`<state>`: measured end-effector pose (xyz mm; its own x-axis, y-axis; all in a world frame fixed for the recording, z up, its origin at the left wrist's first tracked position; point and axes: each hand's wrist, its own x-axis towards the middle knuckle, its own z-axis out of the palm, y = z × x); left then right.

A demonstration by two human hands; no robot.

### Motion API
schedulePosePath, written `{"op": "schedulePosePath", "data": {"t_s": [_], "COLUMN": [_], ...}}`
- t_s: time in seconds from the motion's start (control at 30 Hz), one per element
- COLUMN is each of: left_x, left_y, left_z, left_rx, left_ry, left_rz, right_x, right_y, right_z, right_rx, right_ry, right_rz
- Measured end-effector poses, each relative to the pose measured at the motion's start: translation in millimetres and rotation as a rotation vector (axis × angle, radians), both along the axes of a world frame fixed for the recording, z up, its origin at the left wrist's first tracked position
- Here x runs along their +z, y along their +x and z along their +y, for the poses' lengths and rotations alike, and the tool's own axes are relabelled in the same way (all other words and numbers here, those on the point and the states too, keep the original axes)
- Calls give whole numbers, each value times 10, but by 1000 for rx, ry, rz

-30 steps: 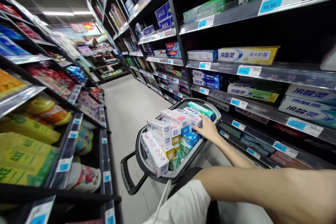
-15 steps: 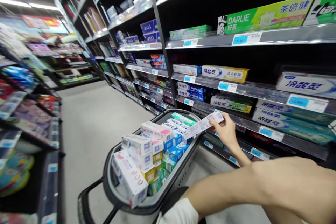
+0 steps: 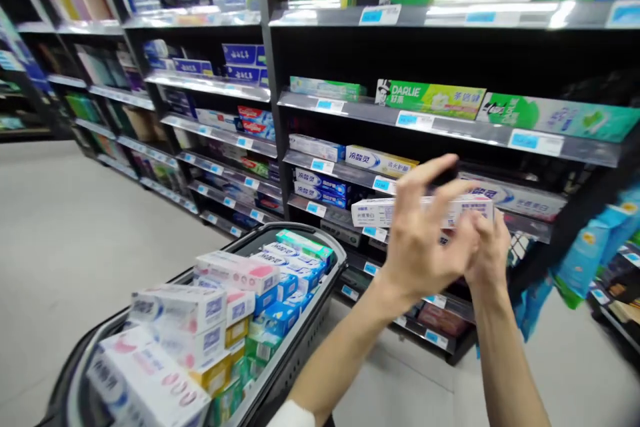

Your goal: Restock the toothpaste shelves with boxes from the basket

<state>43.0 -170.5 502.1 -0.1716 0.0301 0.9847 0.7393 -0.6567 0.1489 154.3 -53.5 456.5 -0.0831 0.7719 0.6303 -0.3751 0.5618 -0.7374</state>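
A slim white toothpaste box [image 3: 371, 213] is held up level in front of the shelves. My right hand [image 3: 489, 250] grips its right end, with the fingers partly hidden behind my left hand. Crossing the middle of the box is my left hand [image 3: 423, 233], its fingers spread apart; whether it touches the box I cannot tell. Lower left stands a grey-rimmed shopping basket [image 3: 333, 250], heaped with toothpaste boxes. White boxes with pink marks [image 3: 150, 373] lie on top at the near end, and blue boxes [image 3: 283, 317] sit deeper in.
Shelves with toothpaste run across the back, with price tags along their edges. Green Darlie boxes [image 3: 430, 99] stand on an upper shelf, a yellow-and-white box [image 3: 380, 160] lower down. Blue packets [image 3: 583, 260] hang at the shelf's right end. Pale floor [image 3: 100, 213] stretches along the left.
The view has turned right and the basket appears lower left. My right hand has lifted the toothpaste box away from the basket, rightward. My left hand has come in at the box.
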Motion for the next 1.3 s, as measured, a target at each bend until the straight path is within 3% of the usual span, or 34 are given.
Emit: {"op": "schedulePosePath", "data": {"t_s": [0.13, 0.2, 0.27, 0.4, 0.47, 0.6, 0.73, 0.97, 1.3], "left_x": [-6, -33, -59, -93, -108, -153, -200, -264, -294], "left_y": [-271, -404, -511, -611, -604, -515, -427, -446, -501], "left_z": [11, 81, 171, 339, 411, 517, 556, 619, 641], "left_rx": [36, -15, -162, -643, -736, -642, -688, -751, -799], "left_ry": [60, 55, -11, -297, -296, -34, 78, 83, 68], "left_rz": [-321, -462, -593, -776, -854, -871, -786, -753, -726], "right_x": [125, 124, 105, 81, 84, 68, 6, 51, 25], "right_y": [268, 350, 400, 456, 464, 405, 345, 518, 543], "right_z": [11, 28, 48, 83, 95, 127, 189, 204, 223], "right_rx": [0, -25, -32, 30, 70, 39, -120, -308, -299], "right_ry": [53, 105, 139, 142, 134, 157, 153, 377, 441], "right_rz": [92, 103, 107, 75, 12, -133, -185, -323, -327]}}
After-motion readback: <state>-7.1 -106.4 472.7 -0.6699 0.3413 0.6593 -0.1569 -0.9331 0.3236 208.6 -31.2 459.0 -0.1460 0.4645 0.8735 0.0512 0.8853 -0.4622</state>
